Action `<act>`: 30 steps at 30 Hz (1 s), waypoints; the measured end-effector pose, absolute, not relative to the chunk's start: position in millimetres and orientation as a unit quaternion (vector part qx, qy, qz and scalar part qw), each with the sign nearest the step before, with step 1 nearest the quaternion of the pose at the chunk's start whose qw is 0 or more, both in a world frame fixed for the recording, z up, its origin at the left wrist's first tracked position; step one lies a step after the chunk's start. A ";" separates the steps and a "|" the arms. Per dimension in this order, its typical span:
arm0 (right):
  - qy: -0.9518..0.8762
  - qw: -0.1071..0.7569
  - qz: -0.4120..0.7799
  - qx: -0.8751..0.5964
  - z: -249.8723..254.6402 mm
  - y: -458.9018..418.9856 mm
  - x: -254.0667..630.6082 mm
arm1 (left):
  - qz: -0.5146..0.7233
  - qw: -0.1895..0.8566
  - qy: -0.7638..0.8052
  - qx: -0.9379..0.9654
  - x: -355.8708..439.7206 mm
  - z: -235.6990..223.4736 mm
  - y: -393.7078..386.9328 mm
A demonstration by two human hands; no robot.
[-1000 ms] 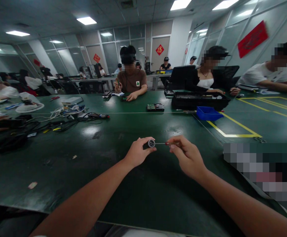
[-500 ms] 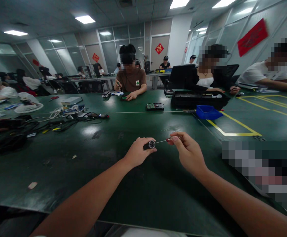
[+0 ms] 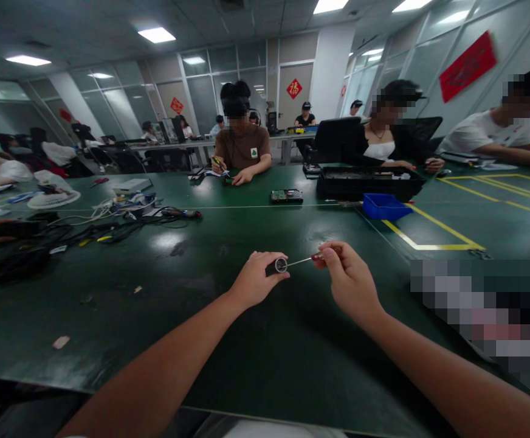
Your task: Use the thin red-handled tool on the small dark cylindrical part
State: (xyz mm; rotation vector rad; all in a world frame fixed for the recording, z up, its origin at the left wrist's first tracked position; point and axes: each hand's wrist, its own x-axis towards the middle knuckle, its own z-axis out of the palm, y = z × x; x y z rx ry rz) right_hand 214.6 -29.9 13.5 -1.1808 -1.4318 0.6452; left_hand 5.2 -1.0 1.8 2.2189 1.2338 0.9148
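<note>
My left hand [image 3: 258, 278] is closed around a short black cylinder [image 3: 271, 268], whose round, silver-rimmed end faces me and to the right. In my right hand [image 3: 349, 280] is a screwdriver [image 3: 318, 256] with a reddish handle, gripped between thumb and fingers. Its thin metal shaft points left, and the tip meets the open end of the cylinder. How deep the tip reaches inside cannot be made out. Both hands are held over the green table [image 3: 247, 359], near its middle.
Tangled cables [image 3: 105, 222] lie at the left, near a white fan-like part [image 3: 53, 198]. Ahead is a circuit-board device [image 3: 286, 195]. A blue bin [image 3: 386, 207] and a black tray [image 3: 368, 182] stand at the right. Across the table a person [image 3: 242, 143] works with a tool.
My right hand's fingers have shifted and turned slightly around the screwdriver handle. The left hand with the cylinder has barely moved. The person opposite has moved a tool in one hand.
</note>
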 end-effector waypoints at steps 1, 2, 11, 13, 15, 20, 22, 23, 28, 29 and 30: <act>-0.624 0.544 0.260 -0.497 14.2 -31.6 214.1 | 0.331 0.220 0.446 0.802 5.0 1.4 -1.0; -0.640 0.533 0.253 -0.492 14.7 -32.8 213.6 | 0.331 0.220 0.447 0.801 4.9 1.0 -0.9; -0.709 0.469 0.202 -0.487 13.6 -35.5 213.6 | 0.338 0.212 0.451 0.798 4.9 0.2 1.0; -0.711 0.470 0.194 -0.486 13.9 -35.5 213.5 | 0.336 0.207 0.452 0.800 4.7 0.0 0.8; -0.711 0.471 0.200 -0.483 14.6 -35.1 213.1 | 0.334 0.204 0.451 0.802 4.4 -0.7 0.8; -0.690 0.501 0.188 -0.487 16.0 -35.3 214.2 | 0.333 0.205 0.455 0.800 4.0 -2.5 1.5; -0.679 0.525 0.163 -0.486 16.2 -37.0 215.9 | 0.332 0.208 0.456 0.799 3.6 -2.8 1.9; -0.676 0.535 0.153 -0.484 16.4 -38.1 216.8 | 0.332 0.209 0.456 0.799 3.4 -2.9 2.0; -0.715 0.508 0.152 -0.455 18.8 -42.2 217.2 | 0.332 0.210 0.459 0.797 2.8 -3.0 2.3; -0.725 0.496 0.152 -0.454 19.3 -42.2 216.5 | 0.332 0.209 0.459 0.797 2.9 -3.0 2.4; -0.729 0.488 0.149 -0.456 19.8 -41.9 215.7 | 0.332 0.207 0.459 0.798 3.2 -3.1 2.5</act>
